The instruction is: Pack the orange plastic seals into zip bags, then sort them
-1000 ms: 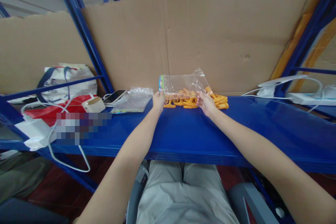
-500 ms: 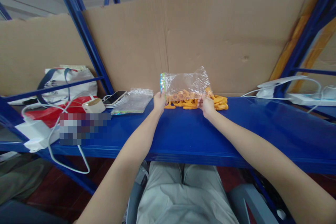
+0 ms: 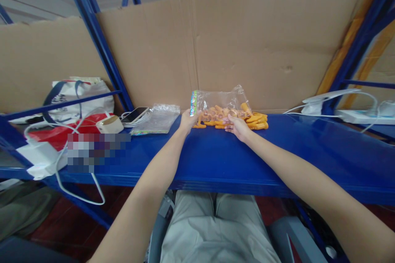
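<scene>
Clear bag (image 3: pixel 216 99), just one, held over a blue shelf (image 3: pixel 210 160), right in front of brown cardboard (image 3: pixel 247 37). One bright strip (image 3: pixel 193 102) of green, blue and yellow at its left end. Pinched there by the left hand (image 3: pixel 187 121), thumb and fingers closed on the edge. Right hand (image 3: pixel 240 128) half open, fingers loosely bent, close to the bottom right of the bag and next to the orange pieces (image 3: pixel 258 119); cannot tell whether holding plastic, a piece or nothing.

Orange pieces in one big heap, some round, some long, too jumbled to count. Many seen through the clear plastic; cannot tell the number inside and the number behind. More out past the right end, lying right on the shelf.

Off to the left, one small pile of flat bags (image 3: pixel 160 117), also clear; cannot count them. Beside the pile, one phone (image 3: pixel 135 114) on white cord. Then one small white block (image 3: pixel 110 124) by something red (image 3: pixel 58 134). Farther back, one white cloth bag (image 3: pixel 92 100) with blue straps; cannot tell the things inside.
</scene>
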Tool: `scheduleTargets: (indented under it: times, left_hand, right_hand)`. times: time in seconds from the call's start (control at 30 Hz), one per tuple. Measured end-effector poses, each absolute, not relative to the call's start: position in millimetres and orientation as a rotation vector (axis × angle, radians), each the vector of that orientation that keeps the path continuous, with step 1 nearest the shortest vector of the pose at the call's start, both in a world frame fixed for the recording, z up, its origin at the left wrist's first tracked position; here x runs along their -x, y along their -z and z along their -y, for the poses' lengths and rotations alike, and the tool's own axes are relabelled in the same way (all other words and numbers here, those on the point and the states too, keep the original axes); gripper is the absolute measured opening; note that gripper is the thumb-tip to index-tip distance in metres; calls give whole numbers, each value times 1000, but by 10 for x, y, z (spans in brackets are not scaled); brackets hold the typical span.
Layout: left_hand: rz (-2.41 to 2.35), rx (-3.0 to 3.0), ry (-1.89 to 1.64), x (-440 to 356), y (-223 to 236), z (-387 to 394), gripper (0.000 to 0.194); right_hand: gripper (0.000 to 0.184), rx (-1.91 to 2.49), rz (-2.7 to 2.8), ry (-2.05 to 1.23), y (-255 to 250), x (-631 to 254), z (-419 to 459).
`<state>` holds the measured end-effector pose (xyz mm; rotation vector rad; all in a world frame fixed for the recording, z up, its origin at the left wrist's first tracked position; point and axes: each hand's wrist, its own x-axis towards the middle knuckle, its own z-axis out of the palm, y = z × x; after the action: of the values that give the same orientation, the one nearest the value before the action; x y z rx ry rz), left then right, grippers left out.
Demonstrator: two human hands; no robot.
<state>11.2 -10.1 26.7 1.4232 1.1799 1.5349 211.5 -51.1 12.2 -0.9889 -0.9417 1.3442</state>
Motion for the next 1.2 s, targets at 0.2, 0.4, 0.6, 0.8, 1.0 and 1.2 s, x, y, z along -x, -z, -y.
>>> scheduleTargets:
  times: [0.2,0.4,0.6,0.8,1.0,1.2]
  left_hand:
    - [-1267,-1352,-1589,-80,-260,69,30]
    - [-1246,-1383,-1555,-112,-242,58,27]
    - [-1233,-1395,-1527,-175,-274,92,22]
    - [-1246,-1383,-1553,-136,-286,120,25]
    - [-1226,-1387,-1535,-78,-250,86,22]
    - [-1332,-1349,-1626,-47,-202,34,18]
  right_hand:
    - [37,951,831,-1342,-115,-2163,453]
    - [38,900,715,-1247,-151,-2175,416]
    - [40,821,599,-1225,-206,-2184,422]
    - [35,818,673,-1279,-193,-2252,409]
    - [34,852,727,-1310,-150,-2230,414]
    - [30,895,755,-1304,-115,-2169,412]
